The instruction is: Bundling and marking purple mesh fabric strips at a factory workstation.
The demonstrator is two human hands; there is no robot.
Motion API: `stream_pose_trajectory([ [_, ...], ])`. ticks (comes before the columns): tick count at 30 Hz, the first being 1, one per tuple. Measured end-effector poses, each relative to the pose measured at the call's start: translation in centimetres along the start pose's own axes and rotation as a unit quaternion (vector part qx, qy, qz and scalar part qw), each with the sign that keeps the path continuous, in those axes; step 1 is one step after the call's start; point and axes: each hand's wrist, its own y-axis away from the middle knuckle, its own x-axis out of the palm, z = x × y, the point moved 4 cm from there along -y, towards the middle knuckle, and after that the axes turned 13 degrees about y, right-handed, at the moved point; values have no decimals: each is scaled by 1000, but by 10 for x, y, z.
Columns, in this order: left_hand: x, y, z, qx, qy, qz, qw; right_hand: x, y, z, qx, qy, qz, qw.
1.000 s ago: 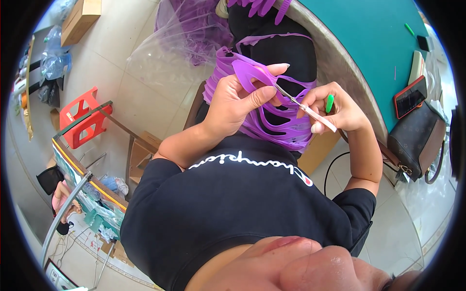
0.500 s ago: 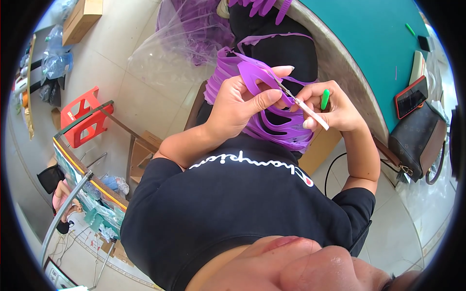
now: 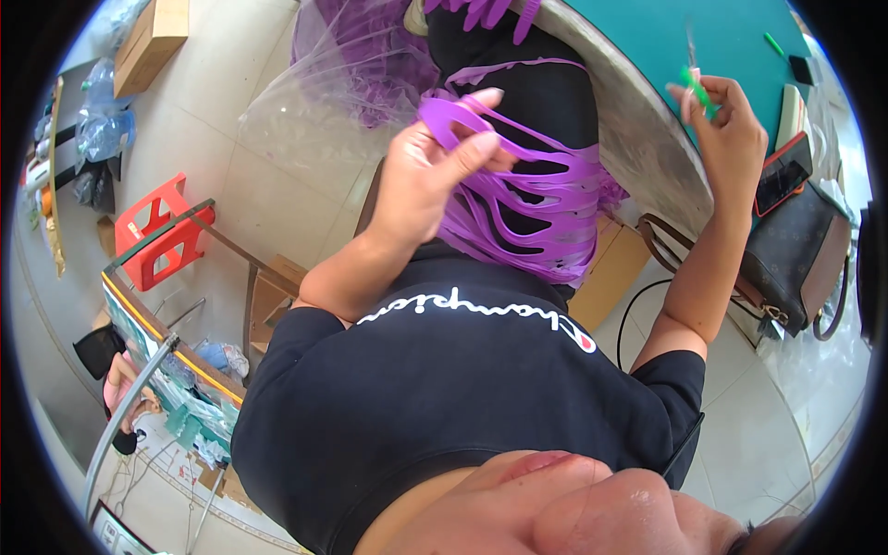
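My left hand (image 3: 416, 180) pinches a flat purple loop-shaped piece (image 3: 441, 118) between thumb and fingers, above my lap. From it, thin strips run into a web of purple slotted strips (image 3: 546, 199) draped across my dark-clothed legs. Raised over the edge of the teal table, my right hand (image 3: 733, 125) is closed around a small tool (image 3: 695, 81) with a thin metal tip pointing away from me and pink and green parts. The tip is blurred, so its exact kind cannot be made out.
On the teal tabletop (image 3: 638, 46) at right are a phone (image 3: 784, 176) and a green stick (image 3: 774, 43); a dark handbag (image 3: 786, 259) sits beside it. A plastic bag of purple pieces (image 3: 361, 69) lies ahead. Left are a red stool (image 3: 159, 259), a box (image 3: 153, 42) and another person (image 3: 122, 384).
My right hand has moved away from the purple piece, right and forward over the table edge, carrying the tool. My left hand has shifted slightly left, still gripping the piece.
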Motion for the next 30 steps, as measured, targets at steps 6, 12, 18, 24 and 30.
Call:
stream_pose_trajectory([
  [6,-38,-13,-2,56,-75,-63,994,-5,-16,-59,42,-6,61,997],
  [12,-31,3,-26,194,-142,-73,968,20,56,83,-58,-185,78,978],
  [18,14,16,-53,208,-477,-69,851,81,82,137,-152,-140,-19,978],
  [24,42,4,-11,343,-488,223,771,38,73,96,22,-246,-86,965],
  [30,23,1,94,281,-707,212,613,19,79,39,46,-327,-207,921],
])
